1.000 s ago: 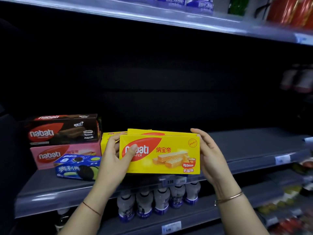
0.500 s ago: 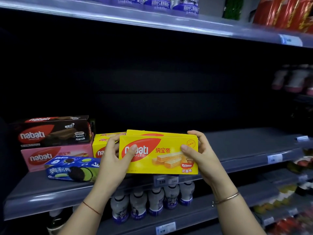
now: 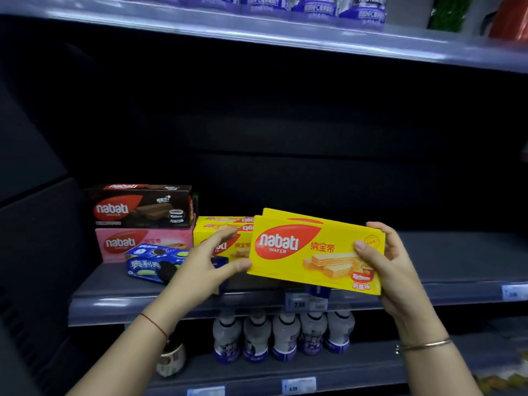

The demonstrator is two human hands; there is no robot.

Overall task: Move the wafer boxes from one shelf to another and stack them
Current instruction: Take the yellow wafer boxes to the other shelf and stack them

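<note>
My right hand point(image 3: 397, 270) grips the right end of a yellow Nabati wafer box point(image 3: 303, 252), held tilted above the front edge of the grey middle shelf point(image 3: 457, 270). A second yellow edge shows just behind it, so it may be two boxes together. At the box's lower left corner is my left hand point(image 3: 200, 267), fingers apart and only the thumb tip touching the box. More yellow wafer boxes point(image 3: 220, 224) lie stacked on the shelf behind that hand. To their left, a brown wafer box point(image 3: 140, 208) lies on a pink one point(image 3: 128, 242).
A blue Oreo box point(image 3: 154, 262) leans in front of the pink box. White bottles point(image 3: 285, 335) line the shelf below. The upper shelf point(image 3: 257, 32) carries purple-labelled packs. Price tags point(image 3: 300, 302) sit on the shelf rail. Bare shelf surface stretches to the right of my hands.
The yellow box has shifted right and tilted, its right end lower. My left hand has slipped off its front to the corner. The view has moved to the left.
</note>
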